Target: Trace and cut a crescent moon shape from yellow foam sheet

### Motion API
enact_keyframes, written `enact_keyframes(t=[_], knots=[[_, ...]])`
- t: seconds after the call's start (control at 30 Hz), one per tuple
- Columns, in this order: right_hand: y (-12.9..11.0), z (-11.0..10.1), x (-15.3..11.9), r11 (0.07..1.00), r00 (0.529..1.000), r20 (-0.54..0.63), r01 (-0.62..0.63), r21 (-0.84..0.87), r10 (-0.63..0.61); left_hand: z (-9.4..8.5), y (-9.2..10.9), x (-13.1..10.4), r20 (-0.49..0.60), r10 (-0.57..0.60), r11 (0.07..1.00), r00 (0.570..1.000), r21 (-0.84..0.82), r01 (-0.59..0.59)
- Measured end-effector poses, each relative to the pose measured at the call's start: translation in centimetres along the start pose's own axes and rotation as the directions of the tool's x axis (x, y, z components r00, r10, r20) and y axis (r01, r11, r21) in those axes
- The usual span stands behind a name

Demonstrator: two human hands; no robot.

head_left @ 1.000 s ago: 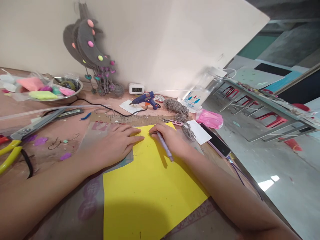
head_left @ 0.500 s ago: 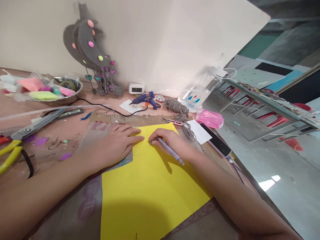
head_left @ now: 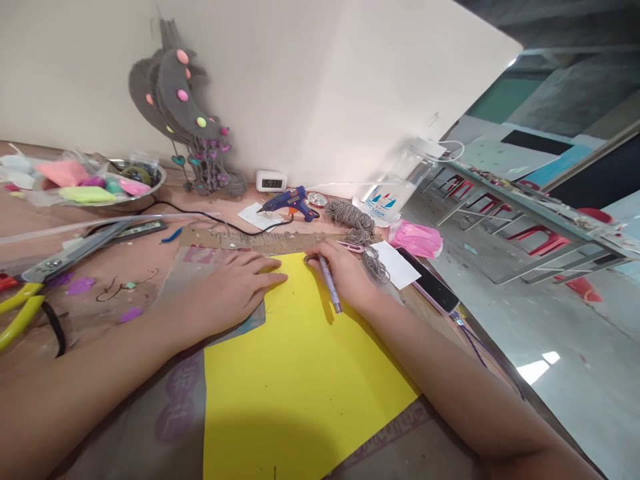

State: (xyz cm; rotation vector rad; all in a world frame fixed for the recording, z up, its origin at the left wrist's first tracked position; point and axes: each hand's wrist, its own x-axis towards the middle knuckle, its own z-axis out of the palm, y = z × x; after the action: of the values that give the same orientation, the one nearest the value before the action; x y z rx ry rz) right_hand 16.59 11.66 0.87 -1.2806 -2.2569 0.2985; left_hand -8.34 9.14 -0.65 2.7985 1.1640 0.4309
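Observation:
A yellow sheet of paper (head_left: pixel 300 380) with a cut-out corner at its left lies before me, bearing a few small pen marks. My left hand (head_left: pixel 237 287) rests flat with fingers outstretched, the fingertips on the sheet's upper left part. Gripped in my right hand (head_left: pixel 343 273) is a light purple patterned pen (head_left: pixel 330 287), its rear end tilted toward me. The pen's tip is hidden by my fingers near the sheet's top edge. Under the paper is a greyish plastic sheet (head_left: pixel 185 380) with purple print.
Large scissors (head_left: pixel 55 263) with yellow handles lie at left, below a metal bowl (head_left: pixel 161 180) of coloured clay packs. A blue glue gun (head_left: pixel 290 202), a small clock (head_left: pixel 271 181), grey yarn (head_left: pixel 350 219) and a phone (head_left: pixel 433 283) lie beyond. Grey felt crescents (head_left: pixel 175 100) hang on the wall.
My right hand has shifted slightly up and right on the paper, and the pen has swung to stand steeper. My left hand stays in place.

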Motion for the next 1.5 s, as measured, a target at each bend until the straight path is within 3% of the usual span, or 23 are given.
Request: enact_keyframes(t=[0.1, 0.17, 0.23, 0.3, 0.37, 0.43, 0.57, 0.63, 0.73, 0.87, 1.07, 1.5], knots=[[-0.1, -0.2, 0.2, 0.956, 0.983, -0.101, -0.12, 0.267, 0.152, -0.1, 0.2, 0.1, -0.003, -0.005, 1.0, 1.0, -0.016, 0.005], [-0.7, -0.3, 0.1, 0.8, 0.972, 0.078, -0.228, 0.556, 0.223, -0.1, 0.4, 0.2, -0.018, -0.024, 0.999, 1.0, -0.041, 0.023], [-1.3, -0.2, 0.0, 0.595, 0.934, 0.299, -0.355, 0.721, 0.195, 0.1, 0.4, 0.2, -0.064, -0.074, 0.995, 0.995, -0.072, 0.069], [-1.6, 0.2, -0.1, 0.483, 0.927, 0.329, -0.376, 0.791, 0.183, 0.5, 0.3, 0.2, -0.104, -0.142, 0.987, 0.984, -0.087, 0.133], [-1.7, 0.7, -0.4, 0.446, 0.944, 0.28, -0.33, 0.832, 0.175, 0.8, 0.1, 0.2, -0.112, -0.192, 0.979, 0.975, -0.089, 0.182], [-1.6, 1.1, -0.6, 0.474, 0.957, 0.254, -0.291, 0.831, 0.141, 1.1, -0.2, 0.2, -0.106, -0.214, 0.975, 0.971, -0.09, 0.205], [-1.2, 1.2, -0.6, 0.752, 0.978, 0.066, -0.193, 0.63, 0.196, 1.2, -0.3, 0.2, -0.111, -0.22, 0.973, 0.969, -0.095, 0.21], [-1.2, 1.1, -0.3, 0.829, 0.968, 0.086, -0.246, 0.503, 0.235, 1.1, -0.2, 0.3, -0.113, -0.224, 0.972, 0.968, -0.096, 0.214], [-1.2, 1.2, 0.3, 0.836, 0.941, 0.157, -0.339, 0.431, 0.301, 1.0, -0.1, 0.3, -0.107, -0.229, 0.971, 0.968, -0.098, 0.219], [-1.4, 1.5, 0.7, 0.825, 0.924, 0.089, -0.373, 0.425, 0.372, 1.0, -0.1, 0.4, -0.096, -0.221, 0.973, 0.971, -0.086, 0.213], [-1.5, 1.7, 0.8, 0.863, 0.922, 0.06, -0.379, 0.334, 0.381, 1.0, 0.0, 0.4, -0.103, -0.212, 0.976, 0.972, -0.066, 0.206], [-1.4, 2.0, 0.8, 0.879, 0.93, 0.055, -0.361, 0.312, 0.362, 1.0, 0.0, 0.4, -0.118, -0.199, 0.979, 0.973, -0.074, 0.192]])
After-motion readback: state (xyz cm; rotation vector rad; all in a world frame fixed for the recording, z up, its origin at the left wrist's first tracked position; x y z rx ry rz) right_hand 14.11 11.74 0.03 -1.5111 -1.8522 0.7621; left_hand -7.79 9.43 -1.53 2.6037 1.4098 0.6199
